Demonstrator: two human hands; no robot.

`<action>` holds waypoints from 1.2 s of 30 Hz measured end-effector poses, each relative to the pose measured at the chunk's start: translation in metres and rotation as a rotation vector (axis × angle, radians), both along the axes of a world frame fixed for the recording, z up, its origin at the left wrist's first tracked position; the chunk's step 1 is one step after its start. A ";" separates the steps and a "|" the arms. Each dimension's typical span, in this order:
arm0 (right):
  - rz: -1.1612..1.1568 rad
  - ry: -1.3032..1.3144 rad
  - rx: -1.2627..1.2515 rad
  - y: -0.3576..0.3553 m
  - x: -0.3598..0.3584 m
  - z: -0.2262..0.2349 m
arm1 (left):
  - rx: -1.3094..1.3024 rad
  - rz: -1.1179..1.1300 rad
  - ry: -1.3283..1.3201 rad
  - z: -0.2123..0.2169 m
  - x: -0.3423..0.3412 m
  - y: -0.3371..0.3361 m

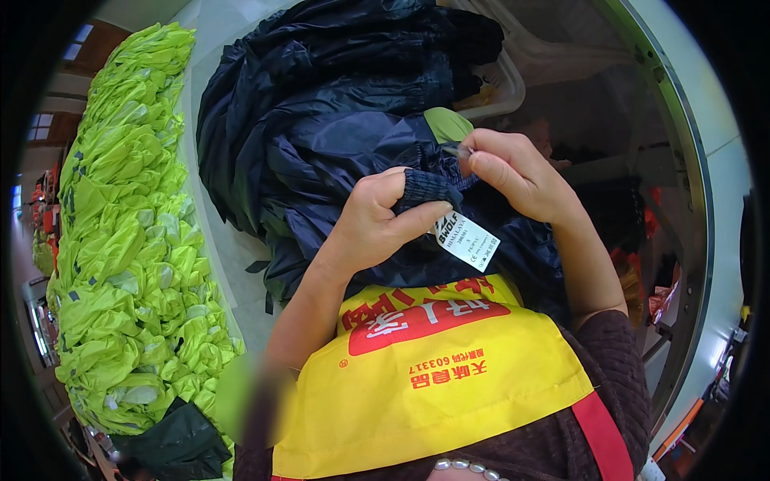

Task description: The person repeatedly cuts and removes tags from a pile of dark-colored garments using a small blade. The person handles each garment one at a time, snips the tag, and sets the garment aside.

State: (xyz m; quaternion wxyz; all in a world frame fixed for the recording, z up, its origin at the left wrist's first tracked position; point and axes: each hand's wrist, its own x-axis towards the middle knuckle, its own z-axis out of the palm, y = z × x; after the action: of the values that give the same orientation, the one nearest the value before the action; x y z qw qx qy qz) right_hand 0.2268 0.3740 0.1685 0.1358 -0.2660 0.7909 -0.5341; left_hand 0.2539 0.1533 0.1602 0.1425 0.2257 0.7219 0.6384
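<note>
My left hand (365, 216) is closed on the gathered, elasticated edge of a dark navy garment (353, 152), with the thumb pressed along it. From that edge hangs a white printed label (467, 240), just beyond my thumb tip. On the right, my right hand (517, 172) is closed in a pinch close to the same edge. A small, thin, greyish pointed tool (455, 150) pokes out from its fingers toward the cloth; its exact kind is too small to make out. Behind the fingers shows a lime-green patch (447, 124).
A heap of navy garments (321, 72) spreads across the far side. Along the left lies a long pile of lime-yellow garments (128, 240), with a dark folded cloth (180, 441) at its near end. A translucent plastic bin (513, 84) stands far right. A yellow apron (433, 377) covers my lap.
</note>
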 end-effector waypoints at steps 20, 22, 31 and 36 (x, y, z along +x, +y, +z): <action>-0.142 0.049 -0.078 -0.012 0.006 0.010 | 0.025 0.049 -0.206 0.003 0.001 0.001; -0.112 0.134 -0.111 -0.020 0.008 0.009 | 0.015 0.048 -0.134 -0.011 -0.001 -0.002; -0.508 0.319 -0.143 -0.027 0.000 -0.008 | 0.060 0.099 -0.259 -0.014 0.000 -0.002; -0.557 0.035 -0.190 0.008 -0.020 -0.008 | 0.043 0.068 -0.239 -0.011 0.000 -0.004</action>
State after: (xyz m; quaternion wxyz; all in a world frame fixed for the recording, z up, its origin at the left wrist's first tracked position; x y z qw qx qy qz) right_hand 0.2067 0.3817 0.1604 -0.0550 -0.0594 0.7823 -0.6176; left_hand 0.2540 0.1490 0.1488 0.2007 0.1265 0.6932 0.6806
